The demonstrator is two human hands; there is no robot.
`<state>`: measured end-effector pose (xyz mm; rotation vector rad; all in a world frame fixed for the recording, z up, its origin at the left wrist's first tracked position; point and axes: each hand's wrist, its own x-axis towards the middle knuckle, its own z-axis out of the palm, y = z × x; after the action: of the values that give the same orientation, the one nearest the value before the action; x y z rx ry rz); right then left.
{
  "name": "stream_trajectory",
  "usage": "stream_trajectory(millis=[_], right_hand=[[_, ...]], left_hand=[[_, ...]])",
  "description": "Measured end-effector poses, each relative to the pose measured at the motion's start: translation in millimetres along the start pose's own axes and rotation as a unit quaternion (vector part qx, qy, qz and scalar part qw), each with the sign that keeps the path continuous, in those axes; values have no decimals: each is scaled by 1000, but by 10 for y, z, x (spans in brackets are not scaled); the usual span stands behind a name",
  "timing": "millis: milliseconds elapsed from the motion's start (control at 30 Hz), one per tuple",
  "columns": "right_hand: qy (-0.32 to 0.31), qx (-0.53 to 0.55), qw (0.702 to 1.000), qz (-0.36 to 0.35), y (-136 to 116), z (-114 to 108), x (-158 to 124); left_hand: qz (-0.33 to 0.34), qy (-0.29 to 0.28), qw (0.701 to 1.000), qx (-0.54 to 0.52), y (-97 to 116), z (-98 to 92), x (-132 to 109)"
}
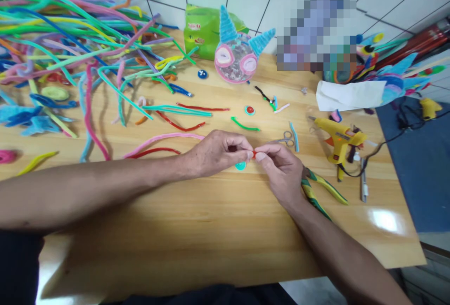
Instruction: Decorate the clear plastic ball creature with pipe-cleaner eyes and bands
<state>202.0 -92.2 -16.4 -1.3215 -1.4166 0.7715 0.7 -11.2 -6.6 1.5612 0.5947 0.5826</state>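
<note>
Between my two hands is a small red piece of pipe cleaner [254, 154], mostly covered by fingertips. My left hand [225, 152] pinches it from the left, thumb against forefinger. From the right, my right hand [283, 166] pinches the same piece. Just under the left fingertips a teal disc [240, 166] lies on the table, partly hidden. Beyond the hands sit a red and light-blue disc [250, 110] and a short green pipe cleaner [245, 124]. Small scissors [288, 139] lie behind my right hand, and green-yellow pliers [323, 187] are beside its wrist.
Many colourful pipe cleaners [70, 37] are heaped at the left. At the back stand a green bag [200, 37] and a round figure with blue horns [236, 68]. A yellow glue gun [339, 138] and a utility knife [363, 185] lie near the table's right edge.
</note>
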Motion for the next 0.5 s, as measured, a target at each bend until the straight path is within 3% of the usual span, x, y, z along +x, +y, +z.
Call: stream_trajectory(millis=[500], right_hand=[[-15, -38, 999, -18, 60, -3, -19]], left_hand=[[-4, 8, 1000, 1, -25, -14, 31]])
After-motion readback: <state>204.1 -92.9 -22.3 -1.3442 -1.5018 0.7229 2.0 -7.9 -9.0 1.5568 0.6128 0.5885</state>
